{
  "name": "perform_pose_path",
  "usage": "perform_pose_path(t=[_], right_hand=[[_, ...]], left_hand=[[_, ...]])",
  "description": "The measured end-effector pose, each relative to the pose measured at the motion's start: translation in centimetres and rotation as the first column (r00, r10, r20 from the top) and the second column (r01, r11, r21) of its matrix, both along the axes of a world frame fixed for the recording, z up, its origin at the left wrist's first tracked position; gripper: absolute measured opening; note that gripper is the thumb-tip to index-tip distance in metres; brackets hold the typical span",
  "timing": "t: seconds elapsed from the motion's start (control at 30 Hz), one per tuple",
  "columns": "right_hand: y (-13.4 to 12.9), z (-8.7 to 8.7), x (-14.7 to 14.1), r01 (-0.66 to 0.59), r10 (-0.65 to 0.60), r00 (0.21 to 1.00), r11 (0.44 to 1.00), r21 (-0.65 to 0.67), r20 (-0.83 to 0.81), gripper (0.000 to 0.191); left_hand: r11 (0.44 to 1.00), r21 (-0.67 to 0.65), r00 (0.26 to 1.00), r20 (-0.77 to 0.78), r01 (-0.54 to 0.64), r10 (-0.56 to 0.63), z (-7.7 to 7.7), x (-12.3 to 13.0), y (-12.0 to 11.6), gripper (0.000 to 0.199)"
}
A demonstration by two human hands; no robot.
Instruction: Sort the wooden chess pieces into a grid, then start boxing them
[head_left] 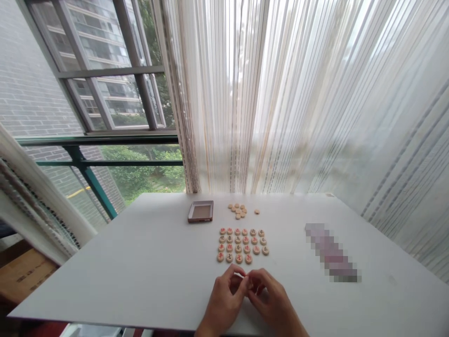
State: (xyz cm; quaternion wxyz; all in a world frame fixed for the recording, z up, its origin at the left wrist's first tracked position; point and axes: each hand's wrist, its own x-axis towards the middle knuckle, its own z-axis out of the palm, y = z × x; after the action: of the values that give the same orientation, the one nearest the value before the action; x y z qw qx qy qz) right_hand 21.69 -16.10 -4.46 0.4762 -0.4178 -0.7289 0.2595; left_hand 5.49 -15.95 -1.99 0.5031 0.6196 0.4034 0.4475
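Wooden Chinese chess pieces (238,249) with red and black characters lie face up in neat rows on the white table (140,276). The front row is shorter than the others and ends toward the right. Just in front of it, my left hand (226,297) and my right hand (271,299) meet at the fingertips, fingers curled and pinched together. Whatever is between the fingertips, if anything, is too small and hidden to make out. Farther back sits a loose cluster of blank-side-up pieces (238,211), with a single piece (257,212) apart on its right.
An open shallow box (200,220) stands at the back, left of the loose pieces. A blurred-out pinkish object (331,252) lies on the right side. Striped sheer curtains (280,117) hang behind the table's far edge, and a window (112,70) with a green railing is at the left.
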Motion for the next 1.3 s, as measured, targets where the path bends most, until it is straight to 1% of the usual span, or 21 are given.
perform_pose_path(t=[0.13, 0.27, 0.43, 0.6, 0.7, 0.87, 1.0, 1.17, 1.3], right_hand=[[0.0, 0.2, 0.0, -0.014, 0.013, 1.0, 0.999, -0.045, -0.019, 0.008], [0.2, 0.6, 0.1, -0.014, 0.01, 0.999, 0.997, -0.077, -0.053, 0.008], [0.2, 0.9, 0.1, -0.021, 0.014, 0.997, 0.996, -0.088, -0.082, 0.01], [-0.4, 2.0, 0.0, -0.046, 0.031, 0.993, 0.99, -0.131, -0.115, 0.018], [-0.6, 2.3, 0.1, -0.028, 0.008, 0.992, 0.987, -0.161, -0.129, 0.02], [-0.2, 1.6, 0.3, -0.023, -0.005, 0.991, 0.978, -0.207, -0.132, 0.019], [0.3, 0.8, 0.3, -0.016, -0.016, 0.992, 0.969, -0.246, -0.127, 0.022], [0.6, -0.1, 0.5, 0.027, -0.061, 0.992, 0.956, -0.293, -0.107, 0.03], [0.6, -0.1, 0.6, 0.045, -0.076, 0.993, 0.949, -0.313, -0.087, 0.035]], left_hand=[[1.0, 0.011, 1.0, -0.027, 0.002, -0.002, 0.1, -0.2, 0.0, 0.025], [1.0, 0.012, 1.0, -0.004, 0.002, -0.002, 0.0, -0.2, 0.1, 0.026], [0.999, 0.016, 0.999, 0.017, 0.051, -0.051, -0.3, -0.2, 0.3, 0.024], [1.0, 0.026, 1.0, -0.026, 0.002, -0.002, -0.5, -0.3, 0.3, 0.025], [1.0, 0.027, 0.999, -0.05, -0.004, 0.005, -0.2, -0.3, 0.1, 0.024], [0.997, 0.071, 0.996, -0.09, 0.0, 0.006, 0.5, -0.1, -0.3, 0.021], [0.995, 0.103, 0.993, -0.116, 0.004, 0.008, 0.7, -0.1, -0.3, 0.02], [0.987, 0.159, 0.985, -0.171, 0.035, -0.007, 0.0, 0.0, 0.0, 0.018], [0.988, 0.148, 0.98, -0.199, 0.039, -0.009, -0.8, 0.1, 0.4, 0.015]])
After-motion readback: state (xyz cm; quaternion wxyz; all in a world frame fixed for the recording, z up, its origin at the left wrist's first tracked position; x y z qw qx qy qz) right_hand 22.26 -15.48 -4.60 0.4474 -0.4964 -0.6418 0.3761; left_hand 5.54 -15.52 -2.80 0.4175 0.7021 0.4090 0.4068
